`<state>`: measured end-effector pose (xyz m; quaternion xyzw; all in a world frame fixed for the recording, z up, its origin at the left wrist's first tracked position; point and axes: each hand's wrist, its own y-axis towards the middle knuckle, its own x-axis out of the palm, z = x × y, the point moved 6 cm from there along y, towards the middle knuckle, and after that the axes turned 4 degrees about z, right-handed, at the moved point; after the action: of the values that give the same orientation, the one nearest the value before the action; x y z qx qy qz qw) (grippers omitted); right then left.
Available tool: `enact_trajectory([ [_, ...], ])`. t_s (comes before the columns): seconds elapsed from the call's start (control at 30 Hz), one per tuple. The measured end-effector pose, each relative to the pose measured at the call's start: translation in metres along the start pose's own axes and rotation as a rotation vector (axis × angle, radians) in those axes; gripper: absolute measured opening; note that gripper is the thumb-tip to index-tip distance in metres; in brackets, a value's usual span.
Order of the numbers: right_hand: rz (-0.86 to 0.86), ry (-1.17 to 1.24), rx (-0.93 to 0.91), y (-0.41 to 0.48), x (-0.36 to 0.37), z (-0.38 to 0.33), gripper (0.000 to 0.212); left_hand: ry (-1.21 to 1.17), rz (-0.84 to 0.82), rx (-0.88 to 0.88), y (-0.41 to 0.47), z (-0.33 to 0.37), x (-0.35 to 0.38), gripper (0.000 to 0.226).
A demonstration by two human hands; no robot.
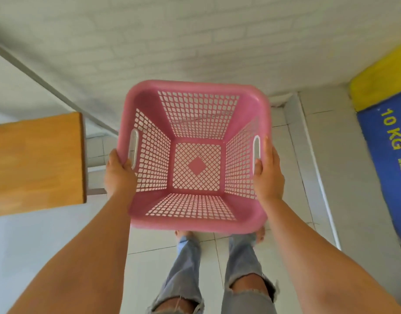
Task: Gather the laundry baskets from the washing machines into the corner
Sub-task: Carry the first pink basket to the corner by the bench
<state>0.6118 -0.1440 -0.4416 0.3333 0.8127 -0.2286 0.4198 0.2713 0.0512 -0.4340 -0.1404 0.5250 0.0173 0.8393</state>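
Both hands grip an empty pink perforated plastic laundry basket (196, 155) by its side handles, left hand (119, 175) and right hand (268, 171) each curled around the rim, holding it above the pale tiled floor (292, 141) near the white brick wall's (195, 37) corner

ahead: pale tiled floor (292, 137) bare up to white brick wall (195, 41) | left: tan wooden tabletop (36, 162) near | right: blue-and-yellow "10 KG" machine (385, 141) flanks
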Motion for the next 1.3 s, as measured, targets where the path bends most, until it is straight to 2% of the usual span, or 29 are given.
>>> enact_trajectory([
  [0.33, -0.092, -0.006, -0.123, 0.040, 0.107, -0.052, 0.060, -0.042, 0.035, -0.156, 0.064, -0.077, 0.014, 0.032],
  [0.7, -0.121, -0.007, -0.140, 0.075, 0.211, -0.072, 0.061, -0.027, 0.052, -0.238, 0.138, -0.127, 0.060, 0.039],
  [1.0, -0.098, -0.067, -0.177, 0.096, 0.252, -0.080, 0.060, 0.009, 0.009, -0.204, 0.177, -0.139, 0.085, 0.037],
  [1.23, -0.081, -0.237, -0.185, 0.095, 0.247, -0.083, 0.061, 0.069, -0.027, -0.091, 0.172, -0.134, 0.085, 0.064],
  [1.3, -0.087, -0.287, -0.212, 0.092, 0.245, -0.082, 0.063, 0.130, -0.054, -0.014, 0.164, -0.129, 0.087, 0.068],
])
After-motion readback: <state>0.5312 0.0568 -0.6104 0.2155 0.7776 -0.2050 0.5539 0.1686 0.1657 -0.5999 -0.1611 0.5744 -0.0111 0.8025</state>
